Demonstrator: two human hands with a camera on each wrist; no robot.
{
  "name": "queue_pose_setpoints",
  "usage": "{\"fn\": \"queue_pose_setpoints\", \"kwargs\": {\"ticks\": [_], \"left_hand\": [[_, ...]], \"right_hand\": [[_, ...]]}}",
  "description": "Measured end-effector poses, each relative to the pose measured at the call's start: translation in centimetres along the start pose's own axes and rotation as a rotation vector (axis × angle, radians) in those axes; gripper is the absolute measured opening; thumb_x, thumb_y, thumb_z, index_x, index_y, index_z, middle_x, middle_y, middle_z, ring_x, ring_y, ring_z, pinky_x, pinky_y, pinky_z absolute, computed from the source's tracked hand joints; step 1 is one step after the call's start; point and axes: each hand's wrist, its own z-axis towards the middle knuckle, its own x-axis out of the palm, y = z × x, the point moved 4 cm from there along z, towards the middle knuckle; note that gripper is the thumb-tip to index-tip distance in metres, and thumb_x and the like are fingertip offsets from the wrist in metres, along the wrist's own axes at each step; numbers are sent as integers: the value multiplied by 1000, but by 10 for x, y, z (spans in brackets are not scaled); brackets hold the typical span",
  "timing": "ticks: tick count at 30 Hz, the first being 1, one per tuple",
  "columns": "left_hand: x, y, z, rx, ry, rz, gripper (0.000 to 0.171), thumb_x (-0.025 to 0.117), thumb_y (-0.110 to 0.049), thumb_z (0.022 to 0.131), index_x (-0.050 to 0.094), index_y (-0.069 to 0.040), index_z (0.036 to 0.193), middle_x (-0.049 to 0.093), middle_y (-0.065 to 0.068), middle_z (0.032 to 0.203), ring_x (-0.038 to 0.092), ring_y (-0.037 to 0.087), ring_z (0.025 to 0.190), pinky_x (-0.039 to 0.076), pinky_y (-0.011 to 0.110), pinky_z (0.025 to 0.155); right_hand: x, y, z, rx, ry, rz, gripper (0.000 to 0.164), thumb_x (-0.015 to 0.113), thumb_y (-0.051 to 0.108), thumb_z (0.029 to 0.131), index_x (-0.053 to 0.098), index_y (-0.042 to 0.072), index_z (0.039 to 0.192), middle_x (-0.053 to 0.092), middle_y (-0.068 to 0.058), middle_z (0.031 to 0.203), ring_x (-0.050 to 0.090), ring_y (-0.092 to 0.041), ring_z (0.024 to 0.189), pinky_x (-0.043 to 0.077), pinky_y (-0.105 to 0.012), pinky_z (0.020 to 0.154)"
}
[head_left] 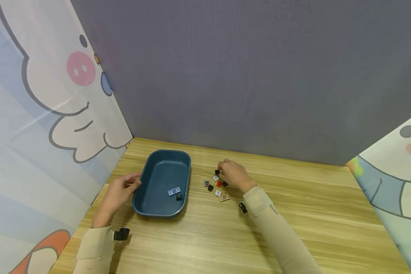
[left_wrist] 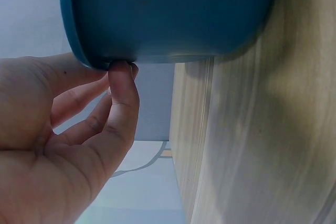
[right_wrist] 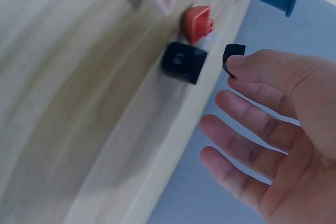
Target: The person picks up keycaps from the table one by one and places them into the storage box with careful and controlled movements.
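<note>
Between thumb and forefinger my right hand [head_left: 235, 176] pinches a black keycap [right_wrist: 232, 53], its other fingers spread loosely. Under that hand lie a red keycap [right_wrist: 195, 25] and another black keycap [right_wrist: 184, 62]. White keycaps [head_left: 218, 193], a grey keycap [head_left: 206, 183], a dark keycap [head_left: 210, 188] and a long beige keycap [head_left: 224, 197] are scattered close by. My left hand [head_left: 119, 192] holds the left rim of a blue plastic tray [left_wrist: 173, 19] between thumb and fingers. Inside the tray sit a long light-blue keycap [head_left: 174, 191] and a small black keycap [head_left: 179, 197].
The wooden table [head_left: 315, 213] runs back to a grey panel [head_left: 226, 76]. Cartoon-printed sheets [head_left: 54, 99] hang at both sides. A black wrist device [head_left: 121, 234] juts from the left sleeve, and a similar one [head_left: 243, 207] from the right.
</note>
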Motion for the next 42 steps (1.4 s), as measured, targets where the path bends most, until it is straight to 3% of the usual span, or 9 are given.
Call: {"fn": "queue_pose_setpoints", "kwargs": {"ticks": [19,31,42], "left_hand": [[-2,-1,0,2,-2,4,33,63,-12,100,64,3,131,71,20,104,69,39,93,55,46,75],[-1,-1,-1,2,3,-3,33,63,-11,100,64,3,130,71,21,105,68,40,94,55,48,76],[-1,0,-1,-7,5,-5,34,62,-11,101,63,3,131,71,21,105,69,38,93,55,42,73]], "right_hand": [[-29,60,15,-114,-35,-83,21,70,23,97,70,14,116,65,-3,107,64,-18,89,54,-34,71],[-34,104,31,-216,-55,-122,20,69,26,97,71,14,113,65,0,107,63,-16,93,53,-30,75],[-36,118,34,-235,-65,-128,25,68,28,98,69,14,118,64,-1,109,62,-15,91,53,-29,73]]}}
